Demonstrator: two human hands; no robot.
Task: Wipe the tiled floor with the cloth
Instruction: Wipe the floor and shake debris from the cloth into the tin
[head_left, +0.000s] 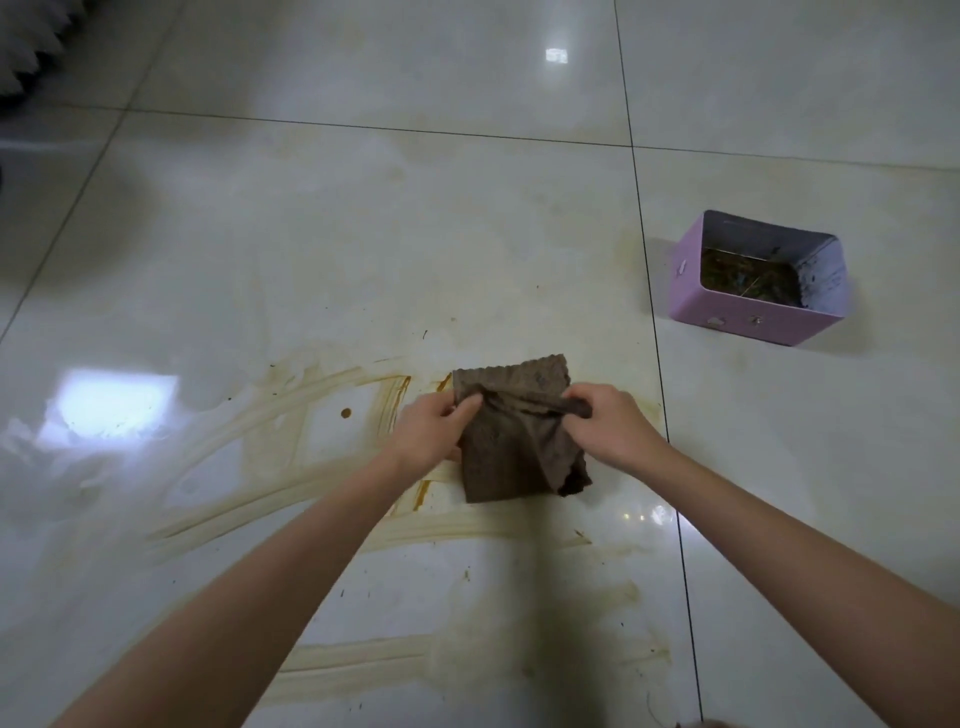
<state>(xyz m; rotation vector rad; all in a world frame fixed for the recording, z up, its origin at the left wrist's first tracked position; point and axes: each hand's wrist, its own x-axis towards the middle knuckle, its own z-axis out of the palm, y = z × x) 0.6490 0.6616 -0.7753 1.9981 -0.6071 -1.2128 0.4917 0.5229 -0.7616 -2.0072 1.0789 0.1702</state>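
A brown cloth (511, 452) lies on the glossy white tiled floor (363, 249), partly folded over itself. My left hand (428, 428) pinches its left edge near the fold. My right hand (608, 426) grips a bunched ridge of the cloth at the right. Brown-yellow smear streaks (291, 415) run across the tile to the left of the cloth and below it, with a dark drop (345, 413) among them.
A pink open box (753, 317) holding dark debris stands on the neighbouring tile to the right. A dark grout line (654, 332) runs between the cloth and the box. A grey fringed object (26, 47) sits at the top left corner.
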